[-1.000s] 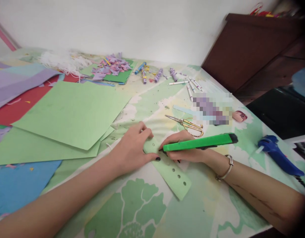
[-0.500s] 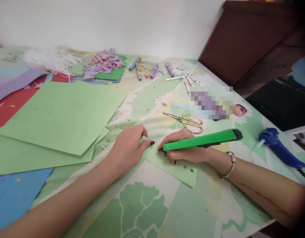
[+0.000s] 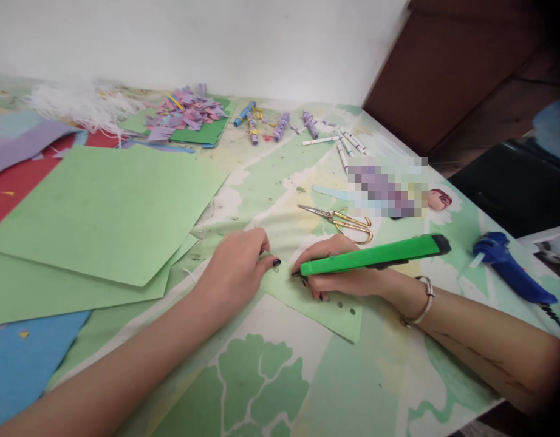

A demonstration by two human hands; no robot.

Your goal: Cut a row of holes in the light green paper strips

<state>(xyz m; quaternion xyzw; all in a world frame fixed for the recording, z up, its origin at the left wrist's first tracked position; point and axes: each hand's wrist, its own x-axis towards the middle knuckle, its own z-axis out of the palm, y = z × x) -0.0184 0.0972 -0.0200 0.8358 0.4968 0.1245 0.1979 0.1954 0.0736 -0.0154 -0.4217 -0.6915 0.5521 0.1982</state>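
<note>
My right hand [image 3: 334, 267] is closed around a green utility knife [image 3: 371, 255], held like a pen with its black end cap pointing right. Its dark tip meets a small light green paper strip [image 3: 344, 321] on the table. Two dark round holes show near the strip's right end, and a small ring mark lies close to my left thumb. My left hand [image 3: 239, 267] grips the strip's left end, thumb with dark nail on top and fingers curled; the fingertips underneath are hidden.
Gold-handled scissors [image 3: 337, 220] lie just beyond my right hand, with white markers [image 3: 350, 144] farther back. A blue glue gun [image 3: 512, 267] rests at the right edge. Large green sheets [image 3: 111, 212] spread at left, below paper scraps [image 3: 189, 112] and white string [image 3: 84, 106].
The view has shifted slightly. My left thumb has moved a little left along the strip, and the knife's back end has swung slightly up and right. Both grips stay the same.
</note>
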